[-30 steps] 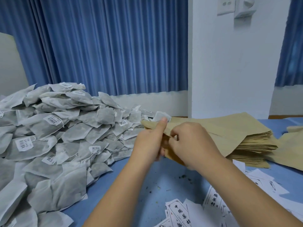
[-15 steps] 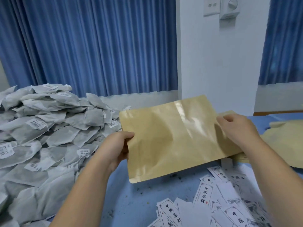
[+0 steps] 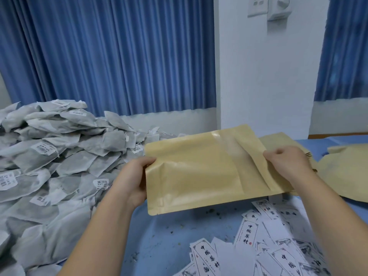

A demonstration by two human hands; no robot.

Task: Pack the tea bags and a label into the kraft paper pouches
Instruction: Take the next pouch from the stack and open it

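Observation:
I hold one kraft paper pouch (image 3: 199,172) flat in the air above the blue table. My left hand (image 3: 135,180) grips its left edge. My right hand (image 3: 286,162) pinches its right edge, where the front layer lifts away in a fold. A big heap of grey tea bags (image 3: 49,176) with small white barcode tags fills the left side. White printed labels (image 3: 264,246) lie scattered at the lower right, under my right forearm.
A stack of more kraft pouches (image 3: 282,142) lies behind the held one, and further pouches (image 3: 346,170) spread at the far right. Tea crumbs dot the blue table (image 3: 163,240). A white pillar (image 3: 264,80) and blue curtains (image 3: 111,56) stand behind.
Both hands pulled one pouch off the stack and spread it wide in front of me. Since half a second ago its right edge has begun to part under my right hand.

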